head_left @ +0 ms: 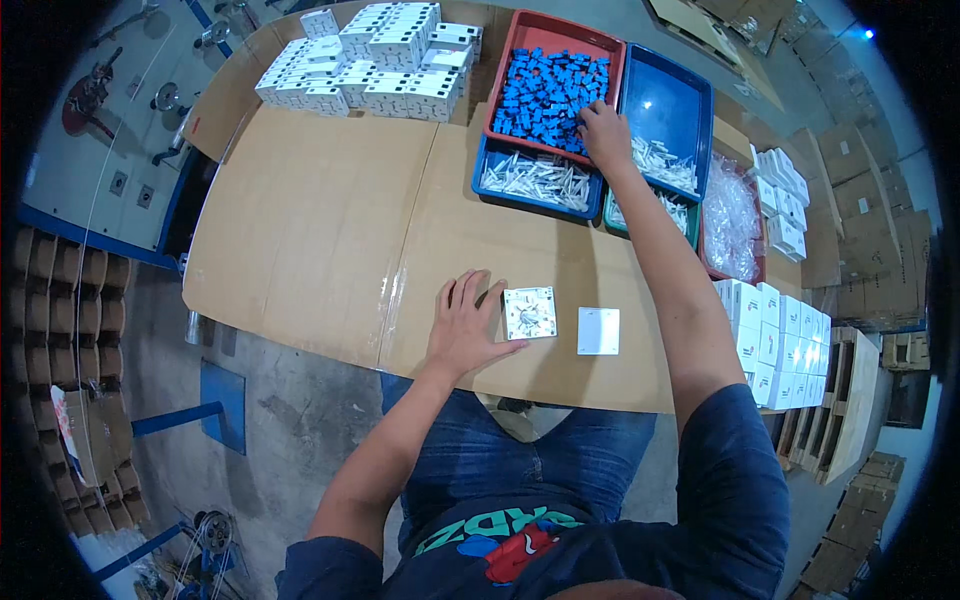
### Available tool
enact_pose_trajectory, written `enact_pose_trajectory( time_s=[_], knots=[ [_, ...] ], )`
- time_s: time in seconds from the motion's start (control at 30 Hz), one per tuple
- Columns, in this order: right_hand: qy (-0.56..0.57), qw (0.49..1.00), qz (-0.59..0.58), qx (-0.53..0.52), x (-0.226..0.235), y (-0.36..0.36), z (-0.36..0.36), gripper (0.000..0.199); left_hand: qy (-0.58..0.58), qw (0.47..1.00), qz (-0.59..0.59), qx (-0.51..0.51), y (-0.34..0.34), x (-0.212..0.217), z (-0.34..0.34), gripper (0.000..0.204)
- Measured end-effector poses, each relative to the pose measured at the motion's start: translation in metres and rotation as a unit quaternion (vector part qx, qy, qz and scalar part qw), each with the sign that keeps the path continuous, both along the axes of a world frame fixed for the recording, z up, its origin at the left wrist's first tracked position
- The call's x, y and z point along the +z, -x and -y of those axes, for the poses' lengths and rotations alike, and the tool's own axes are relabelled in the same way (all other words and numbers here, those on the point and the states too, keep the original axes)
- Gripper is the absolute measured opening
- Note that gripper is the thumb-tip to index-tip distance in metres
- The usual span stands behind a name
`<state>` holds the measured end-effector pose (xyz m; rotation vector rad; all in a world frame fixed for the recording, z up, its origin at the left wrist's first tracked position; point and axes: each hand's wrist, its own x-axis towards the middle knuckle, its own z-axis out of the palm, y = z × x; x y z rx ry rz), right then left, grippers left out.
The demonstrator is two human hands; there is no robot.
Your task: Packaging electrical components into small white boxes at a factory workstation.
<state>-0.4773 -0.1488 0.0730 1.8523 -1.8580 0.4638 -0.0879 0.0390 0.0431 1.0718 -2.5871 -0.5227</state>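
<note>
Left hand [466, 325] flat beside square white switch back [530, 313]; right hand [604, 133] fingering blue parts [548, 95].

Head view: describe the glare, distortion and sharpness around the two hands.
Head view: fisheye bends the cardboard table edges and leaves black corners; a bright glare spot sits in the empty blue tray; the right hand at the red tray and the left hand beside the square white part look sharp under even light.
</note>
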Motion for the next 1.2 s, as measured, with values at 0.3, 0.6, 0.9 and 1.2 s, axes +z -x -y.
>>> enact_pose_trajectory(
  time_s=[0.3,0.6,0.9,1.2],
  knots=[
    [0.007,0.999,0.037,0.016,-0.002,0.007,-0.005,0.017,0.011,1.000,-0.012,0.002,0.000,0.000,-0.003,0.098],
    [0.063,0.855,0.513,0.048,0.033,-0.019,-0.036,0.026,0.002,1.000,-0.003,0.004,0.000,-0.001,-0.001,0.097],
    [0.092,0.668,0.717,0.177,0.104,-0.110,-0.177,0.045,0.022,1.000,-0.019,-0.003,0.004,-0.003,-0.001,0.095],
    [0.048,0.695,0.701,0.155,0.087,-0.122,-0.213,0.042,0.016,1.000,-0.020,0.005,0.001,-0.008,-0.004,0.093]
  ],
)
